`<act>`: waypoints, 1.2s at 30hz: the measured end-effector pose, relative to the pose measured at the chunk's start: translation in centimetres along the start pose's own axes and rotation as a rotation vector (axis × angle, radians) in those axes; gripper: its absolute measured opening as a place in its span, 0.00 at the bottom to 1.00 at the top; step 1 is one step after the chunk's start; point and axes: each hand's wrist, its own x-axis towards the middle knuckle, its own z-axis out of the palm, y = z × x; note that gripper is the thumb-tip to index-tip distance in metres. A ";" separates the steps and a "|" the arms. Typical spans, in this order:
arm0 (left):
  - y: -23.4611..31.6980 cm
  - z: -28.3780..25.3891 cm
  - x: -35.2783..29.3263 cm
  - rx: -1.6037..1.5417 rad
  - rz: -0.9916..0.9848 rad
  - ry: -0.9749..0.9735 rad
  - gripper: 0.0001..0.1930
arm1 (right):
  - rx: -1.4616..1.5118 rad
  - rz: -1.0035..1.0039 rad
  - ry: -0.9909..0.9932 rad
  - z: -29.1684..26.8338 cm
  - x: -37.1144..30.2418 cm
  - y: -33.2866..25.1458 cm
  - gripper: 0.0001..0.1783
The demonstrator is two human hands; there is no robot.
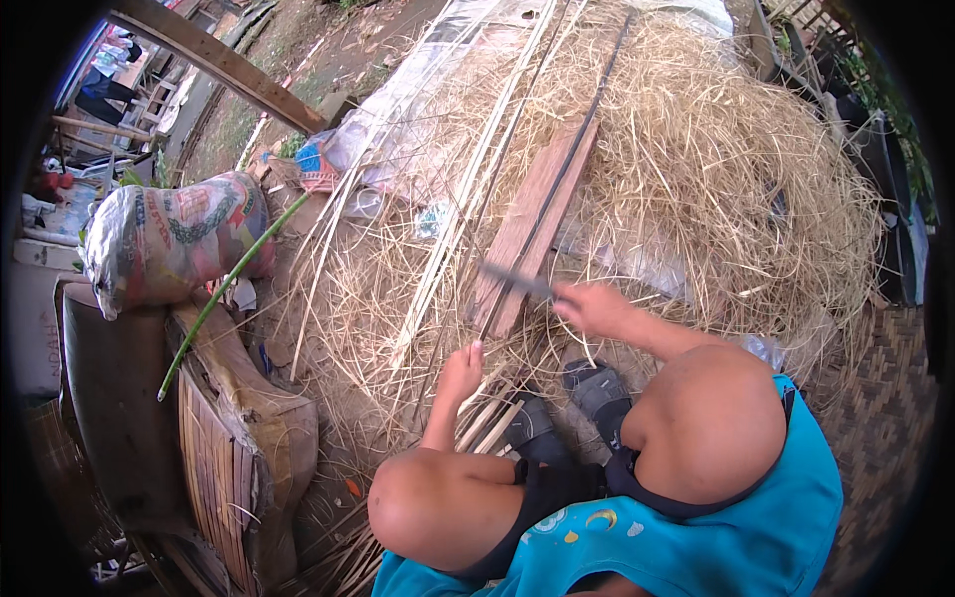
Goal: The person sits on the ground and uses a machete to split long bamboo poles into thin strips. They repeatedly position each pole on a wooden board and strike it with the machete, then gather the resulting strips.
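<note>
Dark strip [568, 169], one, long and narrow: laid lengthwise along a reddish wooden board [525, 209], far end extending past it over pale shavings [736, 189]. Left hand [461, 372]: fingers closed about the strip's near end. Right hand [594, 306]: closed round the handle of a knife [517, 280], blade across the strip. Pale strips [464, 206]: several, left of the board.

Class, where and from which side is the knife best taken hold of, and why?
The knife is probably best gripped by its handle end, coming from the right, where the right hand closes around it: the narrow blade points left across the wooden board, so this approach avoids the blade. Its cutting edge isn't discernible.
</note>
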 end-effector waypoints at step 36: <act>-4.0 0.2 -1.0 -0.095 -0.040 -0.135 0.26 | 0.087 0.250 0.206 -2.4 2.1 5.2 0.20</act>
